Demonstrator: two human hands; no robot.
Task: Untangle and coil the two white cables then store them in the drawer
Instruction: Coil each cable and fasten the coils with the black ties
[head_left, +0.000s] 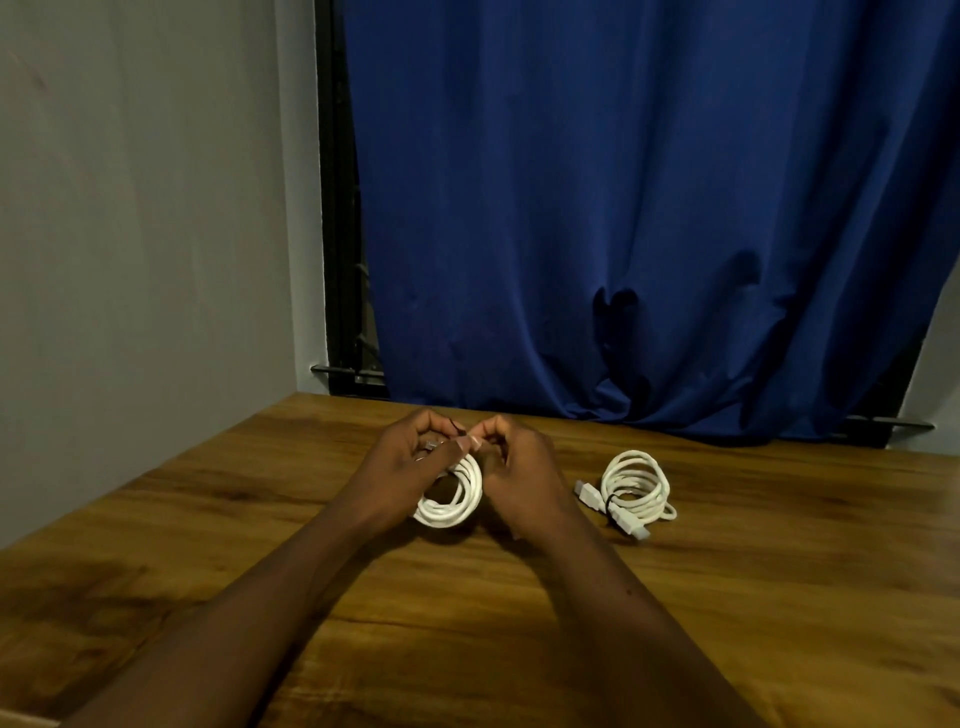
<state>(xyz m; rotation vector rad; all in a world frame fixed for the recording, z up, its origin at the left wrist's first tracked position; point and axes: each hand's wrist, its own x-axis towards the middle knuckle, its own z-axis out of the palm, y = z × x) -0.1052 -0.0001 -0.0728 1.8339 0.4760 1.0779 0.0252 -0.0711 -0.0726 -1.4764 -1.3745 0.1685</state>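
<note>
Both forearms reach to twelve o'clock; left hand (402, 457) and right hand (511, 462) pinch a thin tie atop the light, springy coiled cable (451, 499). Second coil (635, 486) at two o'clock: grip across its loops.

We note a wooden table (727, 597) with a brown, streaked grain, its far edge meeting a blue curtain (649, 208). Directly on it, to the right of the fingers (470, 441) and apart from them, lies a coiled white cable (635, 486), bound by a dark tie, both plugs pointing outward. The coil held at the fingers may touch the wood; we cannot tell.
</note>
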